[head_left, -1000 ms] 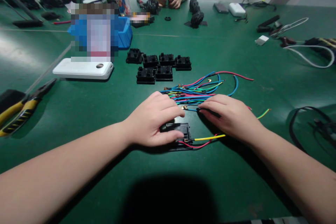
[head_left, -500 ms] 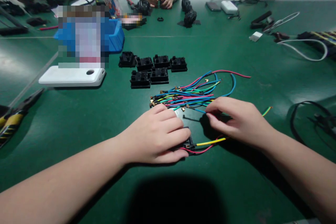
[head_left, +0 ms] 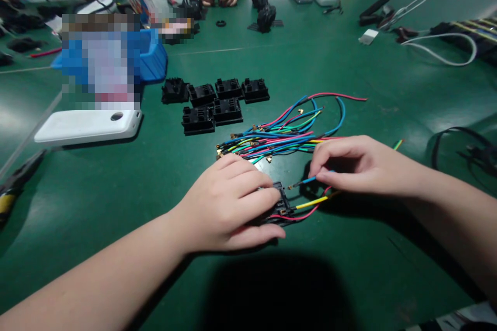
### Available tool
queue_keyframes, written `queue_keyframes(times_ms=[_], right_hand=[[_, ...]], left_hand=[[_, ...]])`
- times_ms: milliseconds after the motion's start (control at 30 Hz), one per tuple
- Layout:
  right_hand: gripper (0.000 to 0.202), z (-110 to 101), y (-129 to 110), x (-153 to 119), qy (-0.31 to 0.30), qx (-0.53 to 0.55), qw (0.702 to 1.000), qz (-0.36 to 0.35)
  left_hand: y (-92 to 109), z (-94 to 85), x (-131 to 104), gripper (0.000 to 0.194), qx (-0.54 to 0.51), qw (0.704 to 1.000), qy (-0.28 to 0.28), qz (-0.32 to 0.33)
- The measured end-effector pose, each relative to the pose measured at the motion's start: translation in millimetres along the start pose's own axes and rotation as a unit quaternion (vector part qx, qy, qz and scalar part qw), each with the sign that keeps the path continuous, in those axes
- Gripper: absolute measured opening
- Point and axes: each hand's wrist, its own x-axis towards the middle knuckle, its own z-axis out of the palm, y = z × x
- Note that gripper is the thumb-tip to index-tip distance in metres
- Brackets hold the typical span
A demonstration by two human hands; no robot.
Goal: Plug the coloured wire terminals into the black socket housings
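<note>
While my left hand (head_left: 229, 207) lies over the black housing (head_left: 282, 192) on the green table (head_left: 388, 279), its fingers half-curled, thumb spread off them; can't tell if it grips. My right hand (head_left: 373, 165) has thumb and forefinger pinched closed on a blue wire (head_left: 309, 180), metal terminal (head_left: 290, 187) near the housing's right side. Yellow wire (head_left: 311, 203) runs out there. Wire bundle (head_left: 279, 137) sits just beyond; six similar housings (head_left: 228, 109) farther back.

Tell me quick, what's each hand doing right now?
Left hand: resting over the black housing; whether it grips is hidden.
Right hand: closed, pinching a blue wire near its metal end.
</note>
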Motion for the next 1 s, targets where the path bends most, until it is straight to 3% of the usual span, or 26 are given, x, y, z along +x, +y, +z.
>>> queue_keyframes(times_ms=[233, 1000], right_hand=[[0.005, 3.2, 2.4, -0.7, -0.041, 0.013, 0.998, -0.035], [0.01, 6.1, -4.4, -3.9, -0.078, -0.015, 0.997, 0.014]], left_hand=[[-0.7, -0.2, 0.3, 0.013, -0.079, 0.996, -0.006, 0.04], [-2.9, 4.2, 1.3, 0.014, -0.1, 0.994, 0.011, 0.043]])
